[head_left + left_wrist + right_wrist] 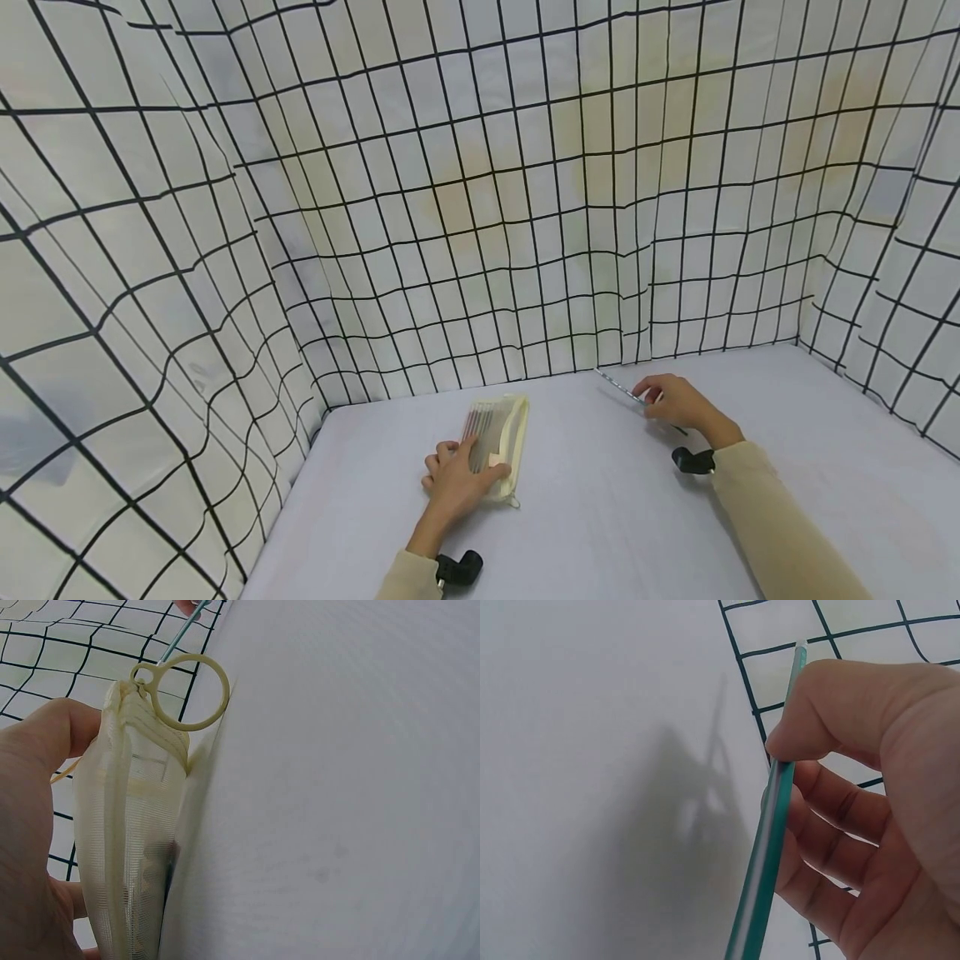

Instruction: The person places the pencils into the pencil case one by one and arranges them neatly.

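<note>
On the left of the white table lies a cream mesh pencil pouch (516, 414) with several slim pens (482, 417) showing through it. My left hand (457, 483) holds the pouch from above, its thumb on the top and its fingers at the left side. A cream pull ring (223, 675) hangs at the pouch's zip end in the left wrist view. Farther right, my right hand (678, 402) pinches a slim teal-and-white pen-like stick (763, 855) between thumb and fingers, just above the table. The stick's exact kind is unclear.
A white table (592, 517) spreads under both hands. White curtains with a black grid (487, 208) close off its back and sides. A black wrist camera (460, 569) sits at the left wrist and another black camera (692, 461) at the right.
</note>
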Tool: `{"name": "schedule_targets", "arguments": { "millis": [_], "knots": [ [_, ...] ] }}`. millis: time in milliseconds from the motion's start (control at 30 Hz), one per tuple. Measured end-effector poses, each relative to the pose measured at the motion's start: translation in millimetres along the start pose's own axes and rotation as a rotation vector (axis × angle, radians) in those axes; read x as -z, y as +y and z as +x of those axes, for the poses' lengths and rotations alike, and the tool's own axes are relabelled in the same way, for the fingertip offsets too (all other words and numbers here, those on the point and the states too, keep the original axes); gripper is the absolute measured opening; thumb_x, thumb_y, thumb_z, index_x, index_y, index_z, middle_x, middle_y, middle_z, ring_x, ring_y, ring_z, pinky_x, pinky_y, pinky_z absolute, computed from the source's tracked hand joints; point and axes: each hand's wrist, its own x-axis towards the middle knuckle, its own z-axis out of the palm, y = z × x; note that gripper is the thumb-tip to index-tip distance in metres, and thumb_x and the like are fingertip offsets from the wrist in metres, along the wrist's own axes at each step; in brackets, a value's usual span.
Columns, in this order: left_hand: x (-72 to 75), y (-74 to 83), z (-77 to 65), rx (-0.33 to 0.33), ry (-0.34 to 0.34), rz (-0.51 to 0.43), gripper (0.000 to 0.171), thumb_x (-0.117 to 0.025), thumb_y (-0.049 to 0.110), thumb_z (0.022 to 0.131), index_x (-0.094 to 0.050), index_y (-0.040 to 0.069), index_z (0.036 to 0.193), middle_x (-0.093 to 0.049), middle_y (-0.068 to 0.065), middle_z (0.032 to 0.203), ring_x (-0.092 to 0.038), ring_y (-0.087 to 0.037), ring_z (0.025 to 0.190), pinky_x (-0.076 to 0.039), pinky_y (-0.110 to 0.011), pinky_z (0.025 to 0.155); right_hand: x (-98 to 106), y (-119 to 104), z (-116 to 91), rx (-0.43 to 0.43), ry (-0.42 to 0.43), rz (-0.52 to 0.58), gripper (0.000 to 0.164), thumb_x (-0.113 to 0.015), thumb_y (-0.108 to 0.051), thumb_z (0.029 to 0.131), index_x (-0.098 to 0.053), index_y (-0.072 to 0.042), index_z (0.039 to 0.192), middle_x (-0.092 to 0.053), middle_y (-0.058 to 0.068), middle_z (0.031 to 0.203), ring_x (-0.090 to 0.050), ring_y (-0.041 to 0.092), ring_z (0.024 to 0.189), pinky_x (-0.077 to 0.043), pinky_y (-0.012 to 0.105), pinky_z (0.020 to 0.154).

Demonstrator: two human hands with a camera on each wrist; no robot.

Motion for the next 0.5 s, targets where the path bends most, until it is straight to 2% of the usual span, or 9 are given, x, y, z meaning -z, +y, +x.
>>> {"name": "schedule_targets", "arguments": {
  "millis": [233,500],
  "knots": [
    [0.2,0.2,-0.2,0.000,0.002,-0.006,0.089,-0.076,0.057,0.073,-0.054,0.016,0.148,-0.042,-0.017,0.139,-0.033,-0.039,0.123,-0.026,-0.056,0.089,-3.0,-3.0,1.6,-0.002,0.000,0.001,0.031,-0.069,-0.004,0.085,-0.070,-0.005,0.116,-0.063,0.008,0.096,-0.056,0.021,0.081,-0.047,0.033,0.067],
    [0.4,0.6,-0.9,0.002,0.003,-0.001,0.088,-0.076,0.057,0.073,-0.054,0.016,0.148,-0.042,-0.017,0.139,-0.033,-0.039,0.123,-0.026,-0.056,0.089,-6.2,-5.8,2.1,0.018,0.002,0.032,0.035,-0.069,-0.006,0.083,-0.068,-0.003,0.117,-0.063,0.009,0.098,-0.056,0.021,0.080,-0.047,0.033,0.066]
  ]
}}
